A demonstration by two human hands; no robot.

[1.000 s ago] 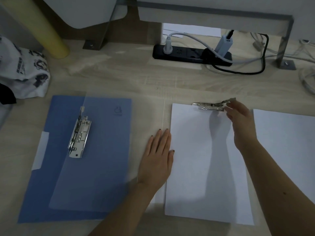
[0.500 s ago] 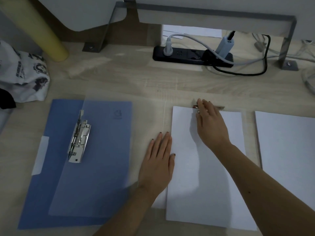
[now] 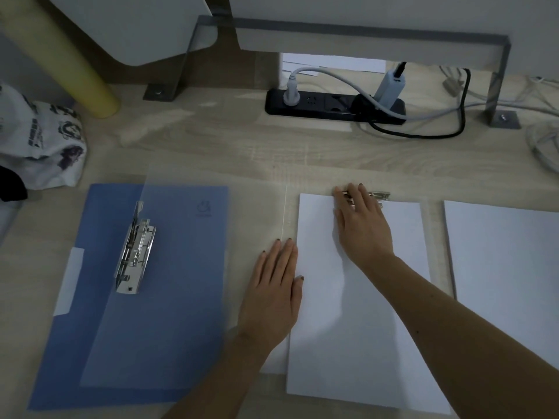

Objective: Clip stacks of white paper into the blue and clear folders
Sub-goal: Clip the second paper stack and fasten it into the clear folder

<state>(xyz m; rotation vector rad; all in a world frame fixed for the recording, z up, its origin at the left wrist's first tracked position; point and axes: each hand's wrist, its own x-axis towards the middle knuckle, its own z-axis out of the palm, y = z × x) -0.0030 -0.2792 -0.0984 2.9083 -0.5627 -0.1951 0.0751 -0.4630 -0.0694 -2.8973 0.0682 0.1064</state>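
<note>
Centrally, the flat right hand [image 3: 360, 220] presses the clip [image 3: 379, 195] onto light, slippery paper [image 3: 357, 322]; the left hand [image 3: 272, 294] rests flat alongside.

We see the scene through one wide-angle camera worn on the head, facing forward and steeply down onto the desk [image 3: 242, 146]. It sits near: both forearms enter from the bottom edge, with the left hand [image 3: 272, 291] and right hand [image 3: 360, 225] lying mid-frame. The view spans the blue folder [image 3: 60, 358] at left, a paper stack [image 3: 508, 267] cut by the right edge, and the power strip [image 3: 332, 108] at the back.
</note>
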